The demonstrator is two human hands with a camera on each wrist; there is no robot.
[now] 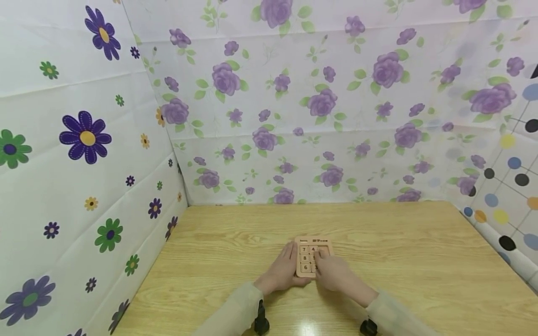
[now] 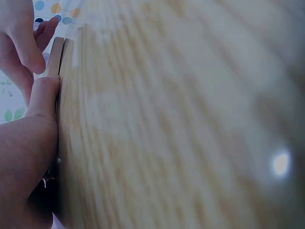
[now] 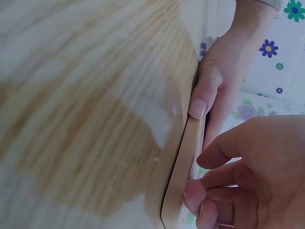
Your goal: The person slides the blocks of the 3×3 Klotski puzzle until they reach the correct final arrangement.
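A wooden sliding number puzzle (image 1: 300, 272) lies flat on the table, its tiles 7, 4, 8 and 6 readable in the head view. My left hand (image 1: 282, 272) holds the puzzle at its near left corner, fingers along the left side and thumb (image 3: 198, 108) on the near edge. Over the right part of the puzzle is my right hand (image 1: 334, 273), its fingers bent and fingertips at the tiles. It hides several tiles there. The frame's upper right shows a bare recess. In the right wrist view, the right fingers (image 3: 194, 194) are loosely curled beside the puzzle's edge.
The wood-grain table (image 1: 235, 228) extends around the puzzle on all sides. A rose-patterned cloth (image 1: 252, 116) hangs behind it, a daisy-patterned cloth (image 1: 63, 186) at the left and a dotted cloth (image 1: 510, 186) at the right. Dark straps (image 1: 261, 319) circle the sleeves.
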